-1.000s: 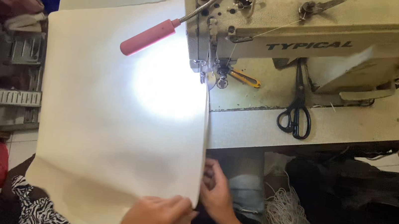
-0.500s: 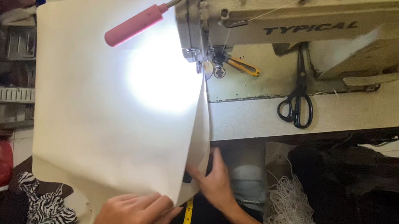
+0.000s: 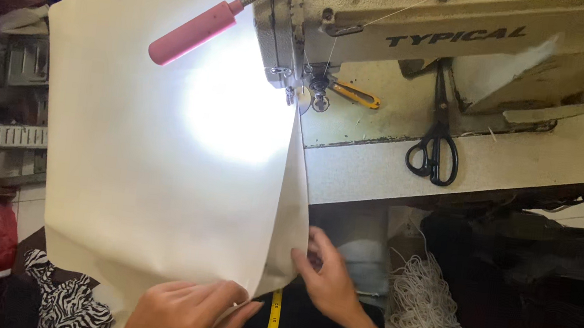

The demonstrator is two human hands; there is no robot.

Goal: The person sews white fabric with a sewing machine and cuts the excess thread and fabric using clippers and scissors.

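Here, at the far left, a zebra-print cloth [image 3: 64, 299] lies bunched below the worktop [image 3: 451, 178]. Beside it a large cream fabric sheet [image 3: 159, 171] spreads from the machine bed down towards the person, lit by a pink gooseneck lamp [image 3: 193, 32]. Its right edge runs up to the presser foot [image 3: 307, 94] of the sewing machine [image 3: 468, 30].

The left hand [image 3: 190, 314] lies flat on the sheet's near corner, fingers [image 3: 225, 297] pressed together and stretched out, holding it down. A yellow tape measure [image 3: 273, 323] hangs just right of it.

The right hand [image 3: 326, 278] touches the lower ply that droops off the right edge. Its fingers are loosely spread against the flap, and I cannot tell whether they pinch it.

The work looks like matching the two plies at the near corner. Getting them flush calls for drawing the lower ply up level under the left hand.

Black scissors [image 3: 434, 147] rest on the worktop, with a white cord bundle [image 3: 423, 296] below.
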